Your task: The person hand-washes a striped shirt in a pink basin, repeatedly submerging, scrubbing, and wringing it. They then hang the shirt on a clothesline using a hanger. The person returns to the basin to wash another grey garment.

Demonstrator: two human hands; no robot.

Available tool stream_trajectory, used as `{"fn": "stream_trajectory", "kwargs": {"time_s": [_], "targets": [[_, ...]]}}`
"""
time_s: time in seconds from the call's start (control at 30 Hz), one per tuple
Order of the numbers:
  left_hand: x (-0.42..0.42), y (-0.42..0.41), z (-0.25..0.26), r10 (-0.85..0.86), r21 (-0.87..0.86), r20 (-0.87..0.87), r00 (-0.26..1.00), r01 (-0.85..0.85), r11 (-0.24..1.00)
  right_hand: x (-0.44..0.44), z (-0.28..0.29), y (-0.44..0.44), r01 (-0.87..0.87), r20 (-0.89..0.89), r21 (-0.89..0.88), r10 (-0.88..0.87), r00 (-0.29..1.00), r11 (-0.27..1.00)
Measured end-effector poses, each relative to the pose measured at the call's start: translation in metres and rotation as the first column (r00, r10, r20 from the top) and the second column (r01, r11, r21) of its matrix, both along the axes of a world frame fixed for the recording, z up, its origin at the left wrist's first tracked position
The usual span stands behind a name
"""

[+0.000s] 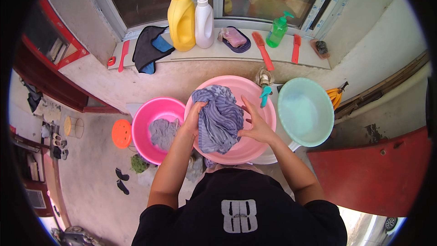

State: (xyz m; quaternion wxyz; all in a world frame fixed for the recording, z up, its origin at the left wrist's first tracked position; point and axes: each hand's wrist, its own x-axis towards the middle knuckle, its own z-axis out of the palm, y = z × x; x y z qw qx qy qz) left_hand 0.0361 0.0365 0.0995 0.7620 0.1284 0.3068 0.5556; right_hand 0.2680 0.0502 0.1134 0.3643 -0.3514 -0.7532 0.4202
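A bunched blue-grey striped cloth (220, 119) is raised over the pale pink basin (263, 143) in front of me. My left hand (194, 118) grips its left side, with the thumb over the fabric. At the cloth's right edge, my right hand (256, 123) has its fingers spread; the thumb tip seems to touch the fabric. The cloth hides much of the basin's inside. Just behind the basin's far rim is a tap with a teal handle (265, 95).
Left stands a bright pink basin (140, 133) with a grey cloth (164, 133) inside; right, a mint-green basin (305, 112). The ledge holds a yellow jug (181, 20), a white pump bottle (204, 24), soap (234, 37), a green pump bottle (277, 30) and red-handled brushes (263, 51).
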Motion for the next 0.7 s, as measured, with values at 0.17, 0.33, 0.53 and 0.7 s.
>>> {"fn": "stream_trajectory", "kwargs": {"time_s": [0.17,0.33,0.53,0.7], "targets": [[-0.017,0.025,-0.024,-0.126,0.158,-0.688,0.715,0.317,0.935,0.013,-0.006,0.024,0.056,0.151,-0.211,-0.024,0.988,0.976],[-0.035,0.024,-0.064,-0.075,0.073,-0.908,0.413,0.332,0.94,0.049,0.002,0.043,0.236,-0.249,-0.374,-0.343,0.906,0.897],[-0.027,0.026,-0.062,0.298,0.265,-0.934,-0.197,0.18,0.947,0.042,0.073,0.043,0.196,-0.43,-0.448,-0.402,0.808,0.873],[0.0,0.018,-0.023,0.552,0.331,-0.776,-0.305,0.548,0.768,0.037,0.118,0.044,-0.14,-0.686,-0.327,-0.133,0.715,0.934]]}}
